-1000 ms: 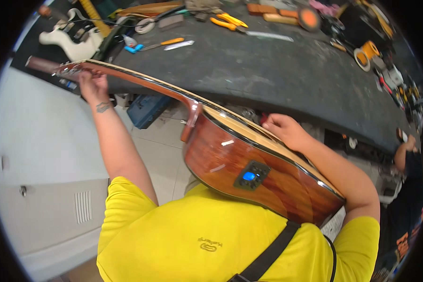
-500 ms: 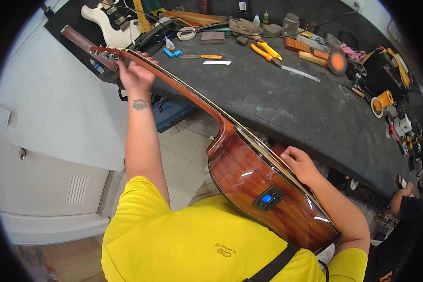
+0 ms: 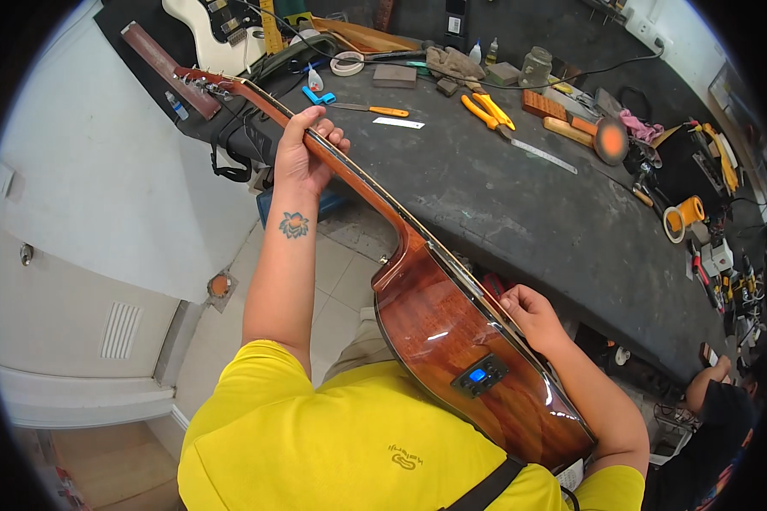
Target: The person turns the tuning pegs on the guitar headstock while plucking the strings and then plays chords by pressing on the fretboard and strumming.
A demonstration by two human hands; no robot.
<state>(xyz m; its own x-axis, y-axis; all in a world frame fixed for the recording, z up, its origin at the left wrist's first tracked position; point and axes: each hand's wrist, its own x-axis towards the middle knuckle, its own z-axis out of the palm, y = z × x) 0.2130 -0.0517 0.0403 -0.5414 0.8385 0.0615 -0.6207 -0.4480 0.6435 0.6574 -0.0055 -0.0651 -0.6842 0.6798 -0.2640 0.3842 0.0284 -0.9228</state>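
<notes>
An acoustic guitar (image 3: 452,307) with a glossy reddish-brown body lies across my lap, its neck slanting up to the left. My left hand (image 3: 309,153) is wrapped round the neck part-way along, thumb over the near side and fingertips curling past the strings. The headstock (image 3: 204,81) with its metal tuning pegs lies beyond that hand. On the guitar's side a control panel (image 3: 479,375) shows a lit blue screen. At the strings over the body, my right hand (image 3: 533,317) has its thumb and fingers drawn together. Whatever they pinch is hidden.
A dark workbench (image 3: 486,196) runs along the far side. On it are yellow-handled pliers (image 3: 488,112), a steel ruler (image 3: 544,156), an orange-handled tool (image 3: 389,111) and a glass jar (image 3: 536,66). Another person's arm (image 3: 709,381) shows at the right edge.
My left hand has slid from beside the headstock down the neck toward the body and closed round it. My right hand stays at the strings. The view has shifted slightly.
</notes>
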